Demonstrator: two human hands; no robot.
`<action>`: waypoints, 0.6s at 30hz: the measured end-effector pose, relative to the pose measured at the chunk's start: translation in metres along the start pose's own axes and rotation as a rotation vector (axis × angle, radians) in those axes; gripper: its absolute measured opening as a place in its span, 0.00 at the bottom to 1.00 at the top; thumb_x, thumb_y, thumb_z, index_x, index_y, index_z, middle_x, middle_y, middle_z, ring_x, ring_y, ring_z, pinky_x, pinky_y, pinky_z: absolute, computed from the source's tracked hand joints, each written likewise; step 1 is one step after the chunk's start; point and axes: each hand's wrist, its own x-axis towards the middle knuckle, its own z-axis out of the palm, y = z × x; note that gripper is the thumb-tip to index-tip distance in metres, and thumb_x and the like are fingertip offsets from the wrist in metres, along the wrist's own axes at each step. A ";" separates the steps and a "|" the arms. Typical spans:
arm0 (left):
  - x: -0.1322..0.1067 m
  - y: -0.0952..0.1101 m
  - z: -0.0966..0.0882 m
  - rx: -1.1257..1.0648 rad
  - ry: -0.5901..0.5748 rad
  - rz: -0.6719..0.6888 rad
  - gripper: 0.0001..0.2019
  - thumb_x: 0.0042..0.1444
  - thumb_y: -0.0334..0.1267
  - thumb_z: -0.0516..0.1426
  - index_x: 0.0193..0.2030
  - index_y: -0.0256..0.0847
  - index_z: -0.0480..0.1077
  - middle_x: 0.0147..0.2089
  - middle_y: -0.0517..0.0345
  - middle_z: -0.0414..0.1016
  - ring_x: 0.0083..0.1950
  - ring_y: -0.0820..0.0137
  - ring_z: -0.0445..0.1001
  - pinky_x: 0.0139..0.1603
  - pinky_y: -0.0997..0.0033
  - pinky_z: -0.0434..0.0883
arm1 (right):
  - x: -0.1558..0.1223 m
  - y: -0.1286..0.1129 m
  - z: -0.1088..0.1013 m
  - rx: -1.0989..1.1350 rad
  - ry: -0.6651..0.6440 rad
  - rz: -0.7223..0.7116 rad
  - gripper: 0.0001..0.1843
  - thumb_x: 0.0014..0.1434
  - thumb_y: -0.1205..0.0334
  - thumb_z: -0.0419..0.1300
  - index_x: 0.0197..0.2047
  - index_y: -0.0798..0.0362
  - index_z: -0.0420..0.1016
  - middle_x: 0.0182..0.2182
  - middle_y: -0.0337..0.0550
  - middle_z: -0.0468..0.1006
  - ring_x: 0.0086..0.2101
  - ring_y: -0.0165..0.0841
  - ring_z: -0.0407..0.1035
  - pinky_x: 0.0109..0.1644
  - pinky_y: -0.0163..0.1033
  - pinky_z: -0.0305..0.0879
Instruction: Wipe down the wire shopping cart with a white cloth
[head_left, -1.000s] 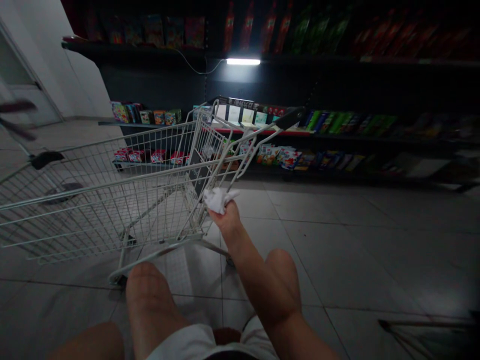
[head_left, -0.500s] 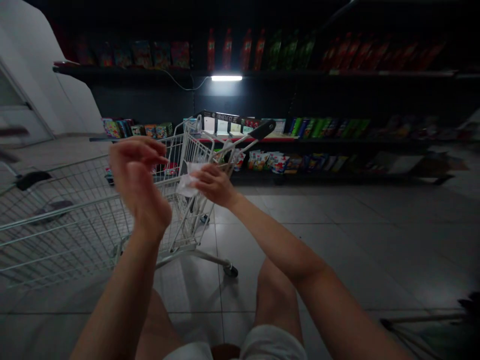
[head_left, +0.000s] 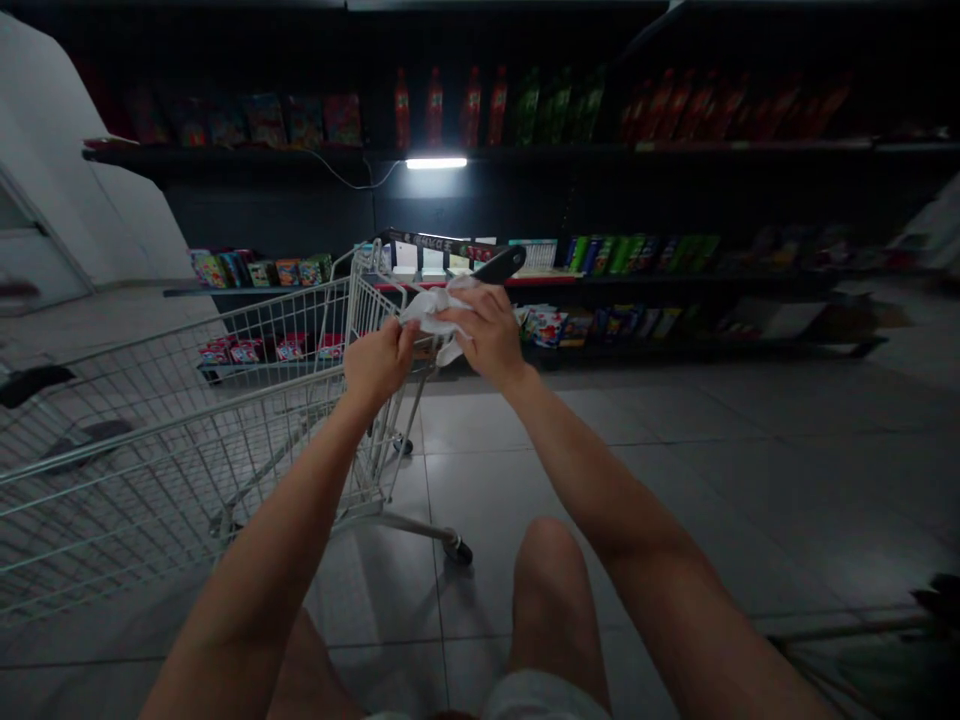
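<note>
A crumpled white wipe (head_left: pixel 431 305) is stretched between my two hands, in front of the shopping cart's handle end. My right hand (head_left: pixel 487 330) grips it from the right, fingers bent over it. With closed fingers, my left hand (head_left: pixel 379 362) pinches the wipe's left edge; part of that grip is hidden. The metal shopping cart (head_left: pixel 255 395) stands at the left, its black handle (head_left: pixel 499 265) just beyond and above my right hand. Whether the wipe touches the cart frame, I cannot tell.
Dark shelves (head_left: pixel 480 200) with bottles, packets and boxes run across the back, lit by a lamp tube (head_left: pixel 436 163). The cart's caster (head_left: pixel 457 549) rests on the tiled floor (head_left: pixel 637 500) near my knee. A dark object (head_left: pixel 937 600) is at the lower right.
My left hand has come down and right from its raised place and closed on the wipe. My right hand and the wipe have moved right and slightly up.
</note>
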 end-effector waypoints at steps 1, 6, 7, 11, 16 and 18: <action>-0.001 0.000 0.000 0.013 0.012 0.006 0.30 0.66 0.58 0.34 0.42 0.42 0.71 0.36 0.47 0.79 0.38 0.59 0.77 0.34 0.67 0.60 | 0.008 0.010 -0.007 -0.019 0.002 0.017 0.13 0.62 0.68 0.52 0.45 0.46 0.74 0.49 0.40 0.70 0.51 0.37 0.63 0.56 0.50 0.63; -0.007 -0.003 -0.003 0.053 0.018 0.030 0.31 0.66 0.59 0.34 0.39 0.42 0.70 0.32 0.52 0.78 0.35 0.63 0.76 0.30 0.68 0.54 | 0.069 0.081 -0.036 -0.107 -0.014 0.195 0.14 0.65 0.65 0.50 0.40 0.57 0.76 0.45 0.45 0.75 0.49 0.36 0.68 0.54 0.48 0.63; -0.009 -0.003 -0.005 0.055 0.014 0.037 0.31 0.66 0.59 0.33 0.38 0.43 0.70 0.31 0.53 0.78 0.34 0.63 0.75 0.30 0.68 0.53 | 0.080 0.090 -0.040 -0.102 -0.060 0.207 0.19 0.66 0.63 0.45 0.40 0.60 0.77 0.43 0.44 0.76 0.48 0.33 0.69 0.53 0.45 0.62; -0.017 0.003 -0.011 0.053 0.010 0.059 0.30 0.66 0.59 0.33 0.36 0.43 0.69 0.30 0.55 0.78 0.32 0.65 0.74 0.29 0.68 0.50 | 0.100 0.090 -0.055 -0.121 -0.185 0.243 0.24 0.65 0.61 0.43 0.39 0.60 0.80 0.40 0.42 0.78 0.42 0.29 0.71 0.48 0.40 0.64; -0.025 0.002 -0.014 -0.006 0.014 0.069 0.28 0.66 0.59 0.36 0.35 0.43 0.67 0.27 0.56 0.76 0.31 0.66 0.74 0.29 0.69 0.51 | 0.048 0.041 -0.070 -0.129 -0.025 0.118 0.09 0.61 0.64 0.54 0.38 0.52 0.77 0.42 0.45 0.76 0.47 0.39 0.68 0.54 0.51 0.64; -0.027 -0.001 -0.014 -0.033 0.016 0.081 0.27 0.66 0.58 0.37 0.34 0.43 0.67 0.27 0.57 0.76 0.31 0.65 0.74 0.29 0.69 0.52 | 0.006 0.022 -0.069 -0.049 0.034 0.035 0.10 0.61 0.63 0.53 0.37 0.50 0.76 0.44 0.43 0.75 0.48 0.38 0.67 0.54 0.50 0.63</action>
